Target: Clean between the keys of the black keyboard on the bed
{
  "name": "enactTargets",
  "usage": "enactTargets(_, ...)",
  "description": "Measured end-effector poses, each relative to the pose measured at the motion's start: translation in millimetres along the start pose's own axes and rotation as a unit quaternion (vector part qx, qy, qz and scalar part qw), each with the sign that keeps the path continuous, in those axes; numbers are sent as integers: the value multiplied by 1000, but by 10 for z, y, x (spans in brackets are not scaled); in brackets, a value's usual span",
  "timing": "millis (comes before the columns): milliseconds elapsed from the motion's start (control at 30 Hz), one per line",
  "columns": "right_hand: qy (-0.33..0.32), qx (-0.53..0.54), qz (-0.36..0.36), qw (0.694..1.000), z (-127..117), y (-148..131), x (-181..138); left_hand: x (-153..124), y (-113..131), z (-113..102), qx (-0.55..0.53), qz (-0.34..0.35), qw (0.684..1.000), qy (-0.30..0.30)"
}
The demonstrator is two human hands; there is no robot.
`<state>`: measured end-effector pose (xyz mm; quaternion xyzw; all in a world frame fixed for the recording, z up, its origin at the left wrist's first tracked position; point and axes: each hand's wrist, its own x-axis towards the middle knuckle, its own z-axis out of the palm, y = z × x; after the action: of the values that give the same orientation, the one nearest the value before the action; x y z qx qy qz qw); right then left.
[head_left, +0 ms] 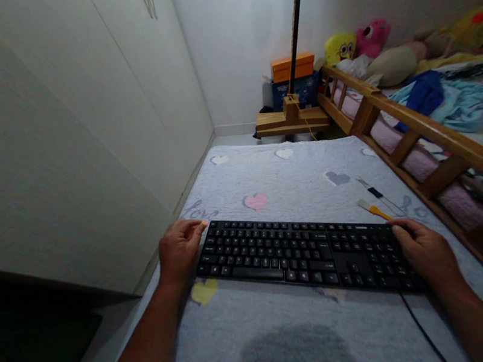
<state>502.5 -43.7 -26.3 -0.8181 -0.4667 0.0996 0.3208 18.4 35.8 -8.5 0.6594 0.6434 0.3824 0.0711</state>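
A black computer keyboard (276,255) lies slantwise on the cloth-covered surface, its keys facing up. My right hand (427,252) grips its right end, with the thumb on top and the other fingers partly hidden. Beside the upper left corner is my left hand (182,248), its fingers pinched together. A tiny orange spot shows at those fingertips, too small to name. A brush (373,209) with an orange handle and pale bristles lies behind the keyboard's right end. Farther back rest metal tweezers (376,192) with a black middle part.
The light cloth (262,165) has printed hearts. A cable (423,329) runs from the keyboard toward me. White cupboard doors (119,102) stand at the left. A wooden bed rail (424,115) borders the right. Behind are a wooden stand (290,117) and an orange box (292,66).
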Motion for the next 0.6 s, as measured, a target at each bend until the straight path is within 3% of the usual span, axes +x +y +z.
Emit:
enactTargets(100,2,-7,9,1000,0,-3,-2,-4,-33,30,-20,13,999,28)
enactTargets(600,15,1,17,1000,24,63,-2,6,-31,53,-26,56,997,55)
